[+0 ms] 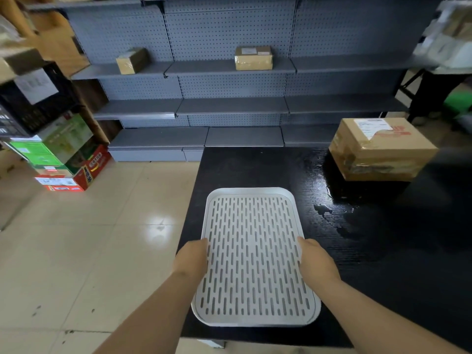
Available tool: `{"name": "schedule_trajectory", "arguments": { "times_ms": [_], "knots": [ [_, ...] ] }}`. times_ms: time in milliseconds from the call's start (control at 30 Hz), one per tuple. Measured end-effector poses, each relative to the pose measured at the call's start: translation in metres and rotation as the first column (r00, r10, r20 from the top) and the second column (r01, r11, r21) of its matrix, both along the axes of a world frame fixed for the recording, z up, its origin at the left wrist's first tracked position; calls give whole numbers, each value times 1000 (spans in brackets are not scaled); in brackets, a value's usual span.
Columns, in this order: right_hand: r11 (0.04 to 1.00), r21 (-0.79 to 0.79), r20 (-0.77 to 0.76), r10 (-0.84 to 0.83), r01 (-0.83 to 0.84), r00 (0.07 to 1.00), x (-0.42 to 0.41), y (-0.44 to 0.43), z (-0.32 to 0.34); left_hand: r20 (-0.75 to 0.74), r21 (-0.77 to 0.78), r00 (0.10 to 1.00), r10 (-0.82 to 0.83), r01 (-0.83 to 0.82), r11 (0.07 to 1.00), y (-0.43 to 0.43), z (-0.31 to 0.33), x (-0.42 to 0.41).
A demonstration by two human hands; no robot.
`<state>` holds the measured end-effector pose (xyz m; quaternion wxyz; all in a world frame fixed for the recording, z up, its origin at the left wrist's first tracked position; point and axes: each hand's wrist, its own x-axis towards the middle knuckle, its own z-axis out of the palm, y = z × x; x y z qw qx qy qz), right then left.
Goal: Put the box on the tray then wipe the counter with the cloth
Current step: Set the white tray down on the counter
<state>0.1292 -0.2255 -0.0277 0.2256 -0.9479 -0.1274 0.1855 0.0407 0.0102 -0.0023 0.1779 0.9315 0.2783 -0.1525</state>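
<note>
left hand (192,256): gripping the left rim of the tray (251,191), fingertips hidden under the edge
right hand (315,261): same grip on the right rim
tray: white, slotted, nothing on it, at the near-left of the counter (255,167)
step: tray setup, I'd say; box part not done
box (380,149): taped cardboard, far right on the counter, well apart from the tray
next move: probably let go, reach far-right, lift the box with both hands
edges: tray's left side runs just beside the counter's left edge, so watch that drop
room: open counter between them, but there's a wet patch (324,208)
cloth: can't spot one
</note>
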Motion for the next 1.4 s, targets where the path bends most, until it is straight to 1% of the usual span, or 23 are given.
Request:
{"name": "schedule_trajectory", "arguments": {
  "times_ms": [100, 267, 333, 467, 600, 700, 833, 1067, 1200, 1333, 1400],
  "knots": [
    [999, -54, 33, -1, 3, 999, 16, 3, 9, 36, 10, 999, 9, -9, 1000, 4, 7, 18],
    [999, -24, 67, 22, -20, 998, 58, 14, 20, 104, -60, 988, 116, -111, 992, 12, 16, 59],
    [1000, -8, 84, 25, -24, 996, 78, 20, 25, 129, -63, 984, 121, -114, 991, 18, 16, 78],
    [999, -1, 69, 38, -39, 997, 117, 33, 30, 124, 47, 991, 51, -57, 997, 31, 19, 119],
    [999, 14, 46, 39, -39, 998, 153, 45, 29, 85, 96, 996, 29, -37, 995, 42, 20, 159],
    [999, 14, 23, 41, -41, 999, 178, 51, 29, 85, 31, 992, 89, -92, 995, 45, 18, 184],
    [999, 13, -7, 33, -33, 999, 202, 60, 24, 113, -139, 955, 274, -258, 956, 47, 14, 207],
    [999, 10, 1, 52, -52, 999, 219, 71, 9, 84, -190, 929, 359, -339, 921, 54, 8, 222],
    [997, 5, 6, 82, -82, 997, 222, 74, 5, 81, -140, 946, 315, -302, 943, 57, 6, 221],
    [992, 29, 43, 119, -120, 992, 221, 71, 8, 42, 1, 993, 111, -111, 994, 67, -2, 222],
    [993, 37, 49, 112, -114, 993, 219, 68, 13, 49, 41, 996, 76, -78, 996, 73, -4, 222]
  ]
}}
